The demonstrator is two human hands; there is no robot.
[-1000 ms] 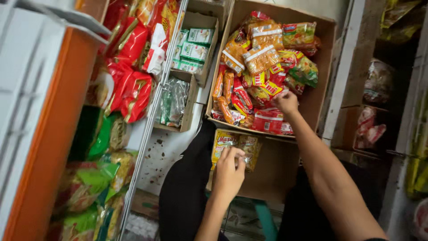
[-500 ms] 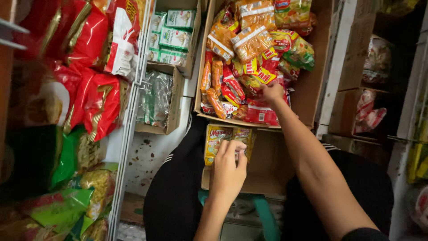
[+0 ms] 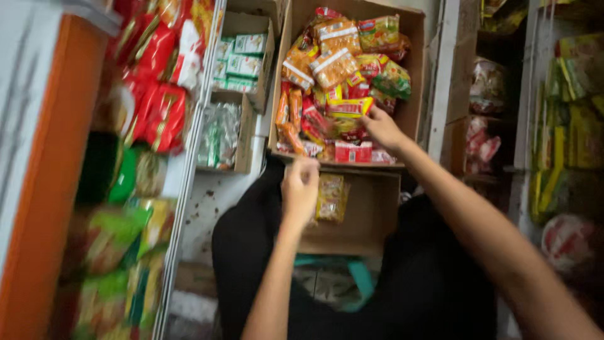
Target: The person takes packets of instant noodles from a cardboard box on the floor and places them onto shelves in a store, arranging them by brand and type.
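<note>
a cramped shop aisle, seen from above: a wire rack (image 3: 189, 157) of red and green snack bags lines the left, and shelving with more bagged goods stands on the right, leaving only a narrow strip of floor where the person sits with dark-clad knees apart. ahead, a big cardboard box (image 3: 415, 75) stands open, packed with orange, yellow and red snack packets. its near flap (image 3: 371, 214) folds down toward the lap, with bare room on its right half. the left hand (image 3: 300, 189) is curled, pinching a yellow snack packet (image 3: 332, 198) that lies on the flap's left part. the right hand (image 3: 380, 128) reaches into the box, fingers bent onto the red and yellow packets; whether it grips one is unclear. since half a second ago the view has swung right and both hands have kept their places.
</note>
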